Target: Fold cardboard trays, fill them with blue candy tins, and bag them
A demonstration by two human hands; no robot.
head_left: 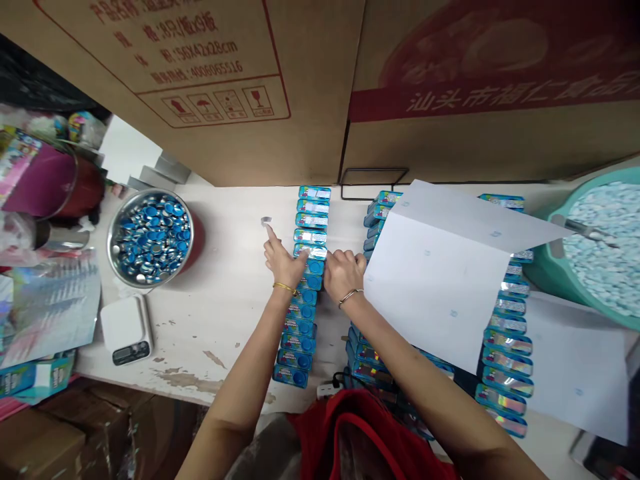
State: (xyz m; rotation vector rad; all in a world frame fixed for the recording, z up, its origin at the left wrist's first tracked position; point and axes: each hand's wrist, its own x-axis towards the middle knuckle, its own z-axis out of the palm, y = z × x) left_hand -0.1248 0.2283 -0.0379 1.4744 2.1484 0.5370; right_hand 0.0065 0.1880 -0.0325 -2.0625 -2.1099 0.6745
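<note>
A column of blue printed tins (300,327) runs down the table between my hands. My left hand (285,263) has its index finger stretched out, with a small shiny clear-looking sticker (267,220) at the fingertip. Its thumb touches the left part of a tin (316,253) in the middle of the column, which has a pale strip across its top. At that tin's right end, my right hand (344,272) is closed with its fingers curled; what they hold, if anything, is hidden. The farther tins (313,207) carry pale strips, while the nearer ones show round blue recesses.
A metal bowl of small blue-and-silver caps (155,233) and a white scale (126,327) stand left. More tins (507,363) and white sheets (435,273) lie right, beside a green tub of pale pieces (555,250). Large cartons (300,147) wall off the back.
</note>
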